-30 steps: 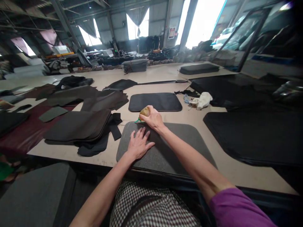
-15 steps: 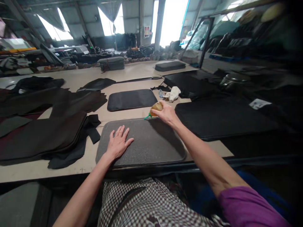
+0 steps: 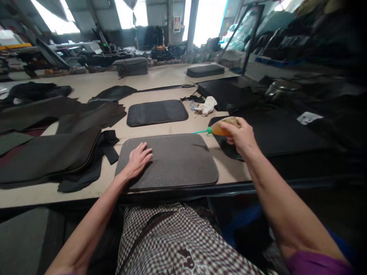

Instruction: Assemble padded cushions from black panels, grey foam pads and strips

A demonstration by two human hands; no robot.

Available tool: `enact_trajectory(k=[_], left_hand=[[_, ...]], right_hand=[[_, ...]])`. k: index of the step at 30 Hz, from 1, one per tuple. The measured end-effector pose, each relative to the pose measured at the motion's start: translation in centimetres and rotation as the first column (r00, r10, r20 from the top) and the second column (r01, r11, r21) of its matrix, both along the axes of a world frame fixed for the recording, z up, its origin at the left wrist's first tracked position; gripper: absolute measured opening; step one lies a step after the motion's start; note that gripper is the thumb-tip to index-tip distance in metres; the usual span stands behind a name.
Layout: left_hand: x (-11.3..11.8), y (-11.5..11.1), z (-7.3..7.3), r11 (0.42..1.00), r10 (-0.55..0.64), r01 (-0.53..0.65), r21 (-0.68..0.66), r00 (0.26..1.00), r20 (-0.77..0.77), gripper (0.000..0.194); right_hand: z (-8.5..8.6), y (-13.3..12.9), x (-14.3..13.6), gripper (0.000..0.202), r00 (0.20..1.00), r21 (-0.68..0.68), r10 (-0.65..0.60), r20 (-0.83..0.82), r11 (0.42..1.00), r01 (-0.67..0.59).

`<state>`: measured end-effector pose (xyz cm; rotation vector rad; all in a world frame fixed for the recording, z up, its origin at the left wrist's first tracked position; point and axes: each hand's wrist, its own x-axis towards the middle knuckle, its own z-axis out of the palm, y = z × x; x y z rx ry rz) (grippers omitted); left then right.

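Note:
My right hand (image 3: 242, 137) grips a squeeze bottle (image 3: 222, 126) of amber liquid, held tilted on its side. Its thin green nozzle points left, with the tip by the far right edge of a dark grey rounded panel (image 3: 174, 162); whether it touches cannot be made out. The panel lies flat at the table's front edge. On its left part rests my left hand (image 3: 139, 158), fingers spread, holding nothing. Just beyond lies a smaller black rounded panel (image 3: 157, 112).
Stacked dark sheets (image 3: 48, 152) and black strips (image 3: 110, 147) lie on the left. To the right are black panels (image 3: 275, 133). A white crumpled cloth (image 3: 209, 105) sits behind the bottle. Bundled grey panels (image 3: 132, 66) stand farther back on the table (image 3: 160, 91).
My right hand has moved right with the bottle, drawing the nozzle along the panel's far edge toward its right corner. My left hand has shifted slightly left, its fingers still spread. The view has tilted downward.

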<state>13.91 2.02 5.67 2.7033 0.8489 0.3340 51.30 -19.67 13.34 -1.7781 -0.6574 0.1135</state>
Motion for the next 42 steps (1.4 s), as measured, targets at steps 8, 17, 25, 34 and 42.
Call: enact_trajectory(k=[8,17,25,34,42], left_hand=[[-8.3,3.4,5.0,0.994,0.042,-0.026,-0.105,0.988,0.146,0.025],[-9.4,3.2,3.3,0.998,-0.067,0.067,-0.007,0.984,-0.163,0.023],[-9.5,3.2,2.6,0.998,-0.035,0.044,0.039,0.977,-0.21,0.019],[-9.1,3.5,2.8,0.999,-0.035,0.038,0.005,0.97,-0.241,0.027],[-9.3,3.9,2.3,0.999,-0.008,0.018,0.035,0.961,-0.277,0.029]], right_hand=[[-1.4,3.7,-16.4,0.058,0.772,0.017,0.574,-0.273,0.805,-0.593],[-3.5,8.4,-27.7,0.057,0.753,-0.141,0.657,0.046,0.75,-0.646],[-3.6,8.5,-28.5,0.056,0.743,-0.214,0.649,0.165,0.758,-0.615],[-1.9,5.4,-23.2,0.059,0.776,-0.309,0.613,0.148,0.774,-0.552],[-0.9,-0.9,-15.7,0.053,0.85,-0.415,0.519,0.086,0.795,-0.443]])
